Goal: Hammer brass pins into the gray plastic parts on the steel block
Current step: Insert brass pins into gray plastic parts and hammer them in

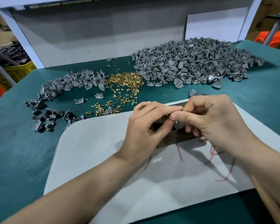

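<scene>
Two hands meet above the steel block. The left hand comes in from the left and the right hand from the right, fingers of both curled in tight. Between the fingertips is a small piece with a metallic glint, mostly hidden. The right thumb lies over it, and the left fingers appear to pinch it from the other side. Whether it is a pin, a gray part or both together cannot be told.

Block: dark, on the gray mat, directly under the fingertips. Its long axis runs left to right, the right end a little farther away. The two hands are about equally near it, so setting the piece down looks like a short drop straight below rather than a reach.

Supplies lie beyond the mat on the green table cover:
- brass pins, a loose pile far and slightly left of the hands, with strays trailing toward the mat edge
- gray plastic parts, a large heap at far right
- a smaller heap curving round at far left

No hammer is in view, so one has to be found before striking. Thin red threads lie on the mat just near of the block. They might snag a wrist, but they do not lie on the block's top as far as can be seen. The hands themselves hide most of the block's upper face.
</scene>
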Demonstrator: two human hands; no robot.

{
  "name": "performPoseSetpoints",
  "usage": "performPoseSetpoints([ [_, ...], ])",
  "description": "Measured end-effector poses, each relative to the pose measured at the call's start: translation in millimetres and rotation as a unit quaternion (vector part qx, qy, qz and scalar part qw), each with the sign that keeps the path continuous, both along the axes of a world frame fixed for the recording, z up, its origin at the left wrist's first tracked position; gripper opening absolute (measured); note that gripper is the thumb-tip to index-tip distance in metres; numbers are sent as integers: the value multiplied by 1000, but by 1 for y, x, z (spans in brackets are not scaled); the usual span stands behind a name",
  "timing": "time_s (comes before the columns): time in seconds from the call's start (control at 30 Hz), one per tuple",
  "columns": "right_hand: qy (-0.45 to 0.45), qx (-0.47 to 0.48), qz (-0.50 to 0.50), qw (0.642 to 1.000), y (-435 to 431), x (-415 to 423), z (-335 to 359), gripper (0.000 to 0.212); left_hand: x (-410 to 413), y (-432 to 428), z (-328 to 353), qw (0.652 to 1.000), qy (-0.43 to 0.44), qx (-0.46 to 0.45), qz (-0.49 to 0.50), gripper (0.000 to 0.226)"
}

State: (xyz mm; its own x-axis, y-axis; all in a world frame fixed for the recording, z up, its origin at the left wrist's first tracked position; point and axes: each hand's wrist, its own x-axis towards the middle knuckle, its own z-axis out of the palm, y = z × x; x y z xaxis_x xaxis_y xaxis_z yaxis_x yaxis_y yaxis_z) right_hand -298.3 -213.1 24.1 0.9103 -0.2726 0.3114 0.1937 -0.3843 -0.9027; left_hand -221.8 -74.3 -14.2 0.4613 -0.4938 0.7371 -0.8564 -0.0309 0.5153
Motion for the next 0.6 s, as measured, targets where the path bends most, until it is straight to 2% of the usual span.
performPoseSetpoints([
  [0.17,18,59,30,998,0,1,1,34,2,3,-2,998,52,-36,-25,11],
  [0.33,34,90,63,993,-2,1,3,14,5,1,-4,996,79,-43,-8,12],
  [0.6,51,77,28,995,-2,2,5,17,4,-1,-3,996,83,-34,-21,16],
])
